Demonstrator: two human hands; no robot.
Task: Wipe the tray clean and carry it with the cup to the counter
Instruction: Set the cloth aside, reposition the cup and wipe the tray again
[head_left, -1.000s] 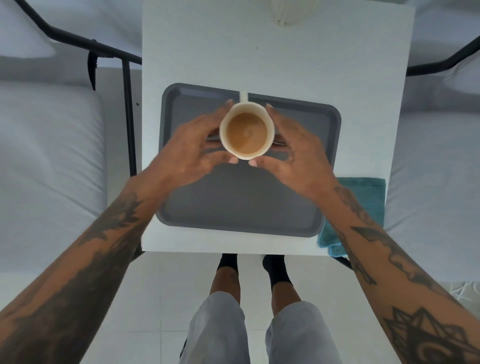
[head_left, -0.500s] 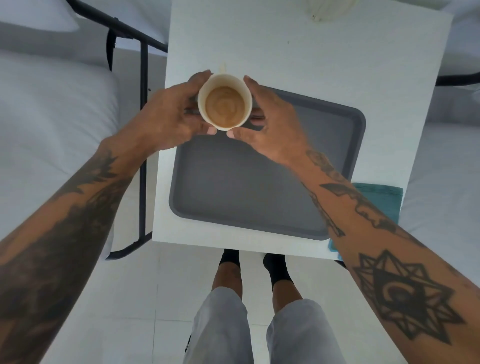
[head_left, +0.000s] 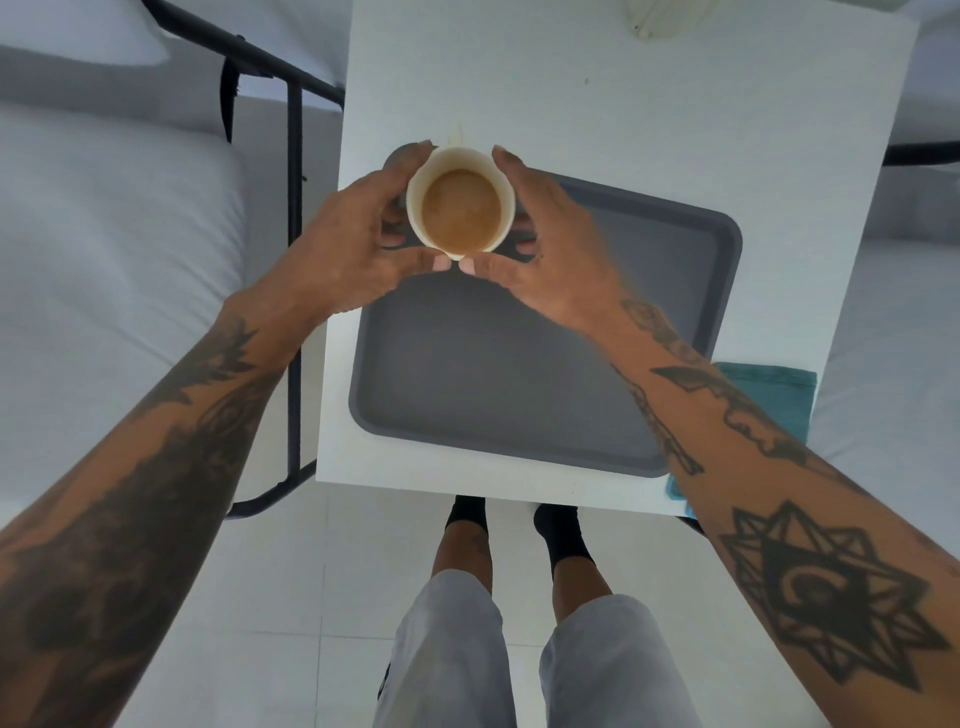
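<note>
Left hand (head_left: 358, 249) and right hand (head_left: 550, 260) are cupped around one cup (head_left: 461, 209), fingers wrapped on opposite walls, thumb tips nearly meeting at the near rim. Both hands are closed on it; neither is free. The cup is upright and holds brown liquid, well below the rim. Its handle points away from the person.

Position: the cup sits over the far left corner of the grey tray (head_left: 519, 374). Whether it is lifted or resting cannot be told from this view. The tray lies flat on the white bench (head_left: 649, 104), its floor bare. A folded teal cloth (head_left: 774, 395) lies just beside the tray's right edge, partly hidden by the right forearm.

Judged step: moving the cup off the tray so the tray can be wiped.

Notes for doing it well:
- Keep the cup level and move slowly; liquid will slosh if tipped.
- Set it on open bench beyond the tray's far edge, clear of the wiping path and away from the bench's left edge.
- Release only once the base is fully seated.
- The right hand is nearer the cloth.
</note>
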